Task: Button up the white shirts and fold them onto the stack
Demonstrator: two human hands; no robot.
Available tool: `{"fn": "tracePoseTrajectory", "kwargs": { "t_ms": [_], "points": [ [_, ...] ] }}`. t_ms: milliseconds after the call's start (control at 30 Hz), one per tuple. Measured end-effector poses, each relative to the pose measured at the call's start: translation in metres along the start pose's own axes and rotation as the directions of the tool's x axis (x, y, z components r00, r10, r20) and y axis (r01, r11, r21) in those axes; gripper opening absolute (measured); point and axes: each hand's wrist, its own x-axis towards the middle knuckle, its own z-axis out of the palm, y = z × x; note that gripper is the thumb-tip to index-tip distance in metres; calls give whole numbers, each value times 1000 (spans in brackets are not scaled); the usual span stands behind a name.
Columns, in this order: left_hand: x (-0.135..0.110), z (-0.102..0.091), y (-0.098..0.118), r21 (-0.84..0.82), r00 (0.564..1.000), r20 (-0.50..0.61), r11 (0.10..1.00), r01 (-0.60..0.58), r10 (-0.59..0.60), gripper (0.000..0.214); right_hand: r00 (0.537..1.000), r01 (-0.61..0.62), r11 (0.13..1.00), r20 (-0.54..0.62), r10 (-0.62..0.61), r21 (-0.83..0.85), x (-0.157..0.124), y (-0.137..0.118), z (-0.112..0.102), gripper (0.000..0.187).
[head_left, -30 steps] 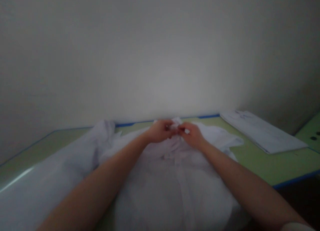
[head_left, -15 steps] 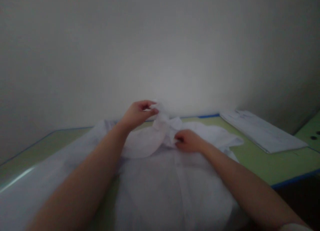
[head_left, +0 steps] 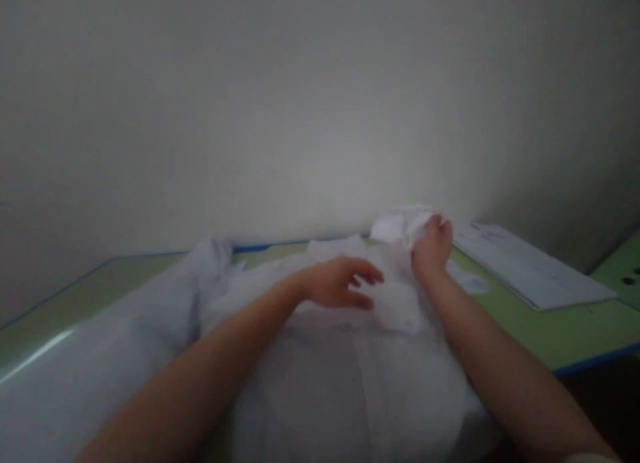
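Head view: over the green table (head_left: 560, 336), my left hand (head_left: 340, 281) now spreads, freed from the white garment (head_left: 320, 383) lying there, while my right hand (head_left: 433, 249) pinches its raised flap (head_left: 400, 226), seemingly leaving 1 hand lifting.

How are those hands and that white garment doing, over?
Left hand open above white garment, contact unclear. Right hand grips raised white fabric. Flat white bundle on green table, off right; seemingly nothing blocking.

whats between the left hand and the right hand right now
White cloth lies between the left hand and the right hand, as the head view shows.
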Motion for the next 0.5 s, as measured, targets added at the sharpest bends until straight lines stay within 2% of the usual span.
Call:
{"fn": "tracePoseTrajectory", "kwargs": {
  "t_ms": [33,100,167,233,300,367,433,500],
  "points": [
    [0,1,-2,36,999,-32,999,15,-14,42,1000,-7,999,2,6,42,-2,-5,1,41],
    [2,1,-8,134,977,-213,990,40,-11,45,999,-38,992,10,37,121,-8,-15,4,41],
    [5,1,-12,253,892,-448,965,68,55,54,991,-82,984,121,63,156,-18,-23,8,40],
    [7,0,-14,367,801,-580,926,92,151,56,969,-119,981,235,81,152,-30,-28,12,39],
    [8,-1,-13,440,770,-597,894,83,223,49,929,-147,979,360,88,140,-42,-29,16,39],
    [8,-3,-12,465,765,-586,884,46,268,45,865,-167,976,497,78,138,-51,-28,18,38],
    [7,-7,-12,464,758,-586,886,27,284,51,784,-191,971,618,64,142,-57,-25,19,37],
    [7,-12,-13,469,774,-567,883,24,280,55,724,-236,961,686,72,147,-60,-22,20,36]
  ]
}}
